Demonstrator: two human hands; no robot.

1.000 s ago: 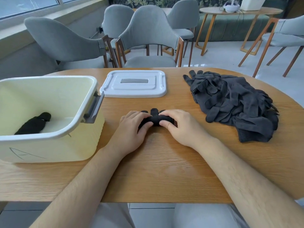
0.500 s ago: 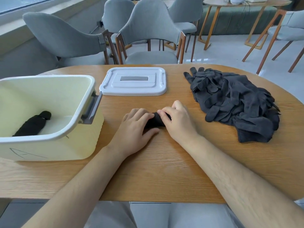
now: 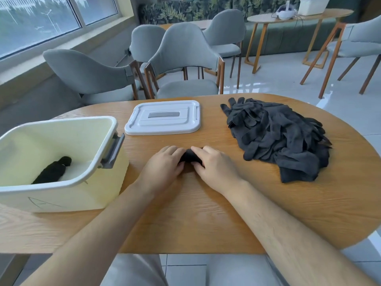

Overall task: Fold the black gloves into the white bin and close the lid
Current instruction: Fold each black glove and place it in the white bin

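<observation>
A rolled black glove (image 3: 190, 156) lies on the wooden table (image 3: 206, 213) between my hands, mostly hidden by my fingers. My left hand (image 3: 164, 166) grips its left end and my right hand (image 3: 215, 167) grips its right end. The open white bin (image 3: 61, 188) stands at the left, with one folded black glove bundle (image 3: 52, 171) on its floor. Its white lid (image 3: 164, 117) lies flat on the table beyond my hands. A heap of loose black gloves (image 3: 282, 137) rests at the right.
The bin's grey side handle (image 3: 113, 150) sticks out toward my left hand. Grey chairs (image 3: 185, 65) stand behind the table's far edge. A second wooden table (image 3: 296, 14) with white items stands at the back right.
The glove's fingers, visible above my hands a second ago, are now rolled in. Both hands have closed in around a shorter bundle. The head camera has tilted up.
</observation>
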